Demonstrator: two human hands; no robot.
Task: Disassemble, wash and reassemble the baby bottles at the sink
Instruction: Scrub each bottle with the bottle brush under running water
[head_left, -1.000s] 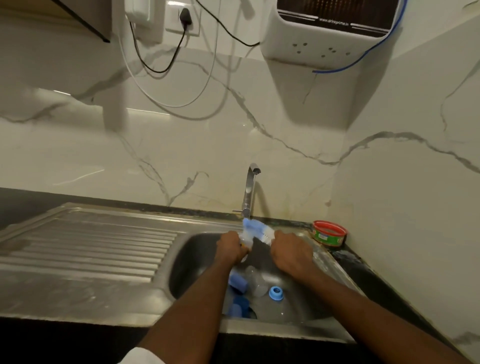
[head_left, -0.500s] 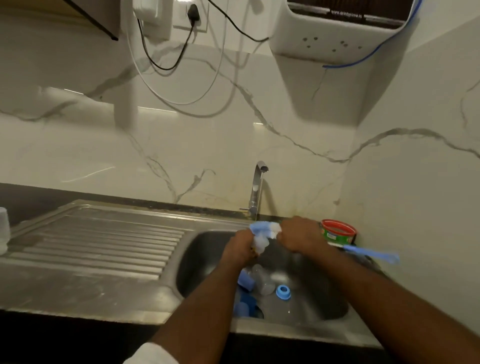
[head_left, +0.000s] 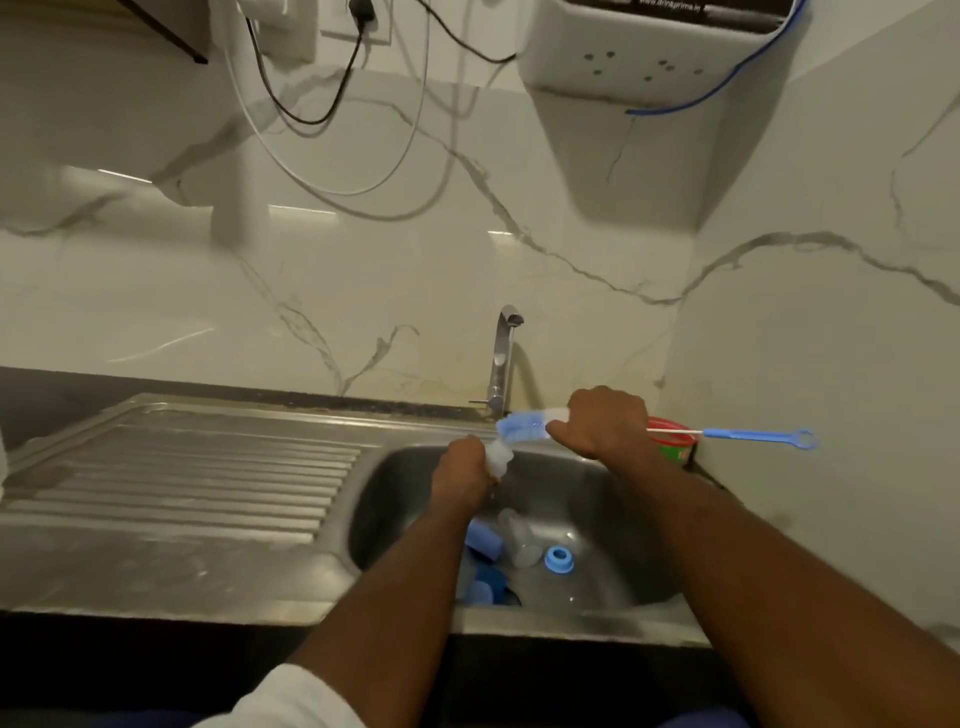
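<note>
- The steel sink (head_left: 395, 483) is holding baby bottle parts at its bottom: a blue cap (head_left: 484, 544) lying on its side, a clear bottle (head_left: 519, 538) lying beside it, and a blue ring (head_left: 559, 560) sitting just to the right of the bottle.
- More blue pieces (head_left: 483, 587) are crowding the near left corner of the bowl, partly hidden by the left arm.
- The left hand (head_left: 462, 470) is hovering over the bowl, with its fingers curling round a small clear-white part (head_left: 500, 460); it may be a soft teat, but it is too blurry to be sure.
- The right hand (head_left: 605, 421) is gripping a bottle brush (head_left: 524, 427) in a closed fist; the blue and white bristles are poking out to the left, touching the clear part, and the thin blue handle is sticking out to the right.
- A red tub (head_left: 675, 448) is sitting on the counter behind the right hand, in the corner.
- The ridged draining board (head_left: 182, 467) is lying to the left of the bowl.
- The tap (head_left: 503, 358) is standing behind the sink.
- A marble wall (head_left: 363, 270) is rising behind everything, with cables (head_left: 311, 114) hanging down it and a white box (head_left: 639, 52) mounted up high.
</note>
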